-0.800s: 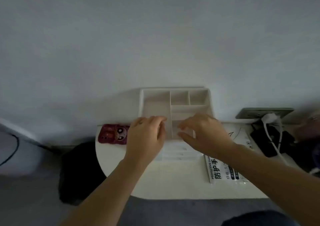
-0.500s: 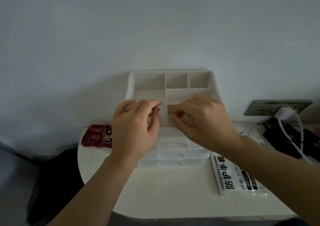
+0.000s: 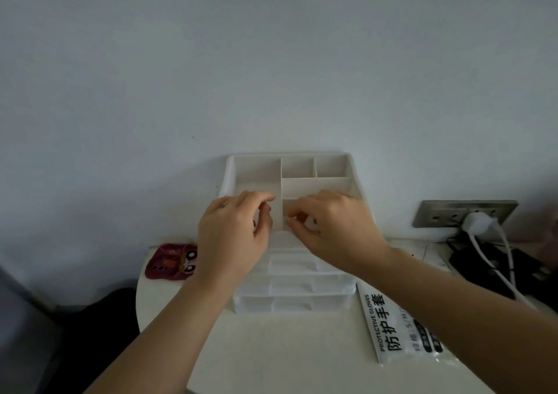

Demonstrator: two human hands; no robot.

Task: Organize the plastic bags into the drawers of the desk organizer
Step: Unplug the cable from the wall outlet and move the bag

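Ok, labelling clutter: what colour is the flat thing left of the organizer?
The flat thing is dark red, with cartoon eyes; head view.

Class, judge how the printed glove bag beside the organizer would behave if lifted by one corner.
The glove bag probably flops: it looks thin and lies flat. Likely light and slippery, given its glossy plastic film.

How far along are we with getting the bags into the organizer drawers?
Done: nothing visible; the drawers of the organizer look closed and its top compartments look bare. In hand: the left hand and right hand curl their fingers at its upper front edge; whether they pinch anything is unclear. Left: the glove bag lies on the table beside it.
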